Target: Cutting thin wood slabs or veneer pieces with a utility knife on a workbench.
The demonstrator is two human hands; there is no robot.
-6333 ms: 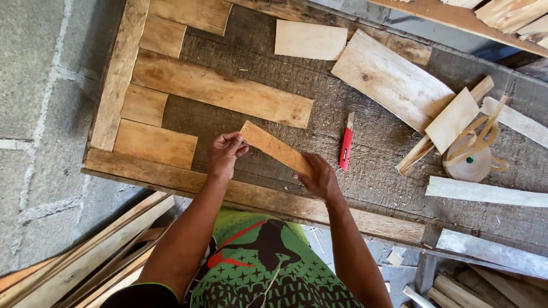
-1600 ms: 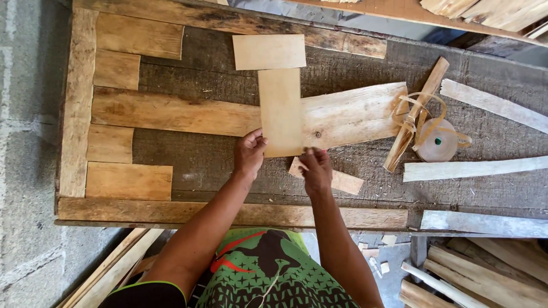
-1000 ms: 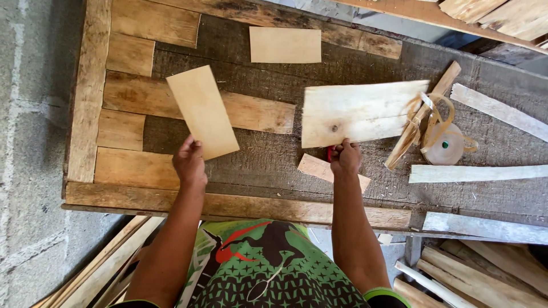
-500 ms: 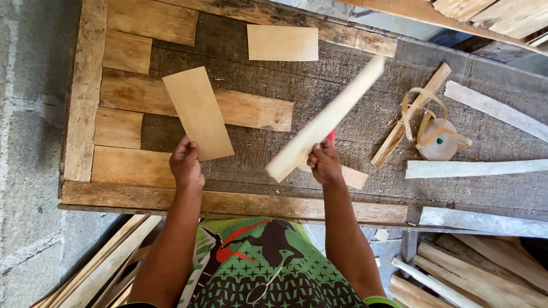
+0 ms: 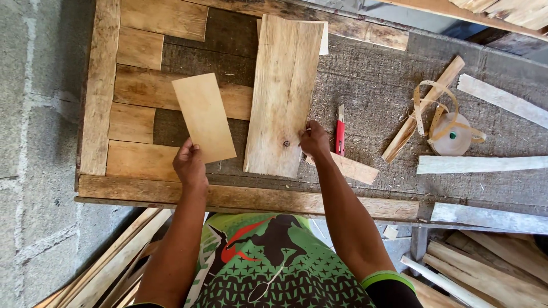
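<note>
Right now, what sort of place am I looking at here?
Probably a small woodworking spot: a rough wooden workbench strewn with offcuts, a long pale plank under the right hand, a red utility knife, and stacked timber slats below.

Soft even daylight, sharp focus

Grey concrete floor, wooden workbench

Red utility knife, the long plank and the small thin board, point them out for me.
red utility knife (image 5: pixel 340 136), head view, middle of handle.
long plank (image 5: pixel 283 97), head view, centre of face.
small thin board (image 5: pixel 204 117), head view, centre of face.
</note>
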